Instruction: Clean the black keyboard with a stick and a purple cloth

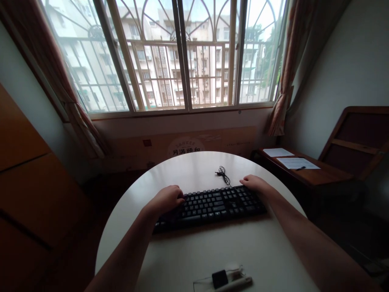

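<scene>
A black computer keyboard (215, 205) lies across the white round table (194, 255), its keys facing up. My left hand (170, 199) is closed on the keyboard's left end, thumb over the keys and the other fingers mostly hidden. At the far right corner, my right hand (255, 183) grips the keyboard's edge, with the thumb pointing inward. A dark shadow runs along the near edge; whether that edge is lifted off the table, I cannot tell. Behind the keyboard rests its bundled black cable (224, 175).
Near the table's front sit a small black box (219, 279) and a pale stick-like item (234, 284) with thin wires. To the right, a wooden chair (358, 142) adjoins a low wooden surface holding papers (298, 163) and a pen (300, 168). A barred window is ahead.
</scene>
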Available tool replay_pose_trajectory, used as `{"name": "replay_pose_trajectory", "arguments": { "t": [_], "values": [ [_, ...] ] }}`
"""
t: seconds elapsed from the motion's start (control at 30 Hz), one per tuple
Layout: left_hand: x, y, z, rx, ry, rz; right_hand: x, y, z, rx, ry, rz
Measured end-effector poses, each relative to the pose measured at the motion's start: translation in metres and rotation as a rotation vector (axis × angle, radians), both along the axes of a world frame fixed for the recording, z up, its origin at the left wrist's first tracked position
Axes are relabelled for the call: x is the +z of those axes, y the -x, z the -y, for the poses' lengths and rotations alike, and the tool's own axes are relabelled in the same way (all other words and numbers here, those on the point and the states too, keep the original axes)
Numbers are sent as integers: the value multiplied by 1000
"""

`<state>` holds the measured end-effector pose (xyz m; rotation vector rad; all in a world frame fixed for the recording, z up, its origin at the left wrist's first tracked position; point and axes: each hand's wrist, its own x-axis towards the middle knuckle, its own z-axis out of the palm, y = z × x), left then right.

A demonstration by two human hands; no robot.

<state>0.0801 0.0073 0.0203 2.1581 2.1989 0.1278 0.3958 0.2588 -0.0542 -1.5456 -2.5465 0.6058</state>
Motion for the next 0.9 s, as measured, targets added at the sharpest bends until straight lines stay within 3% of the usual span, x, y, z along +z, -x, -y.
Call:
{"name": "replay_pose_trajectory", "arguments": {
  "t": [0.33,0.77,0.9],
  "values": [
    [5,-1,-1,11,22,97,5,0,6,-2,-1,1],
    [-14,8,-12,-17,-144,368,3,1,2,3,10,1],
    [-17,3,-13,-51,-131,303,2,0,1,8,16,-5]
  ]
}}
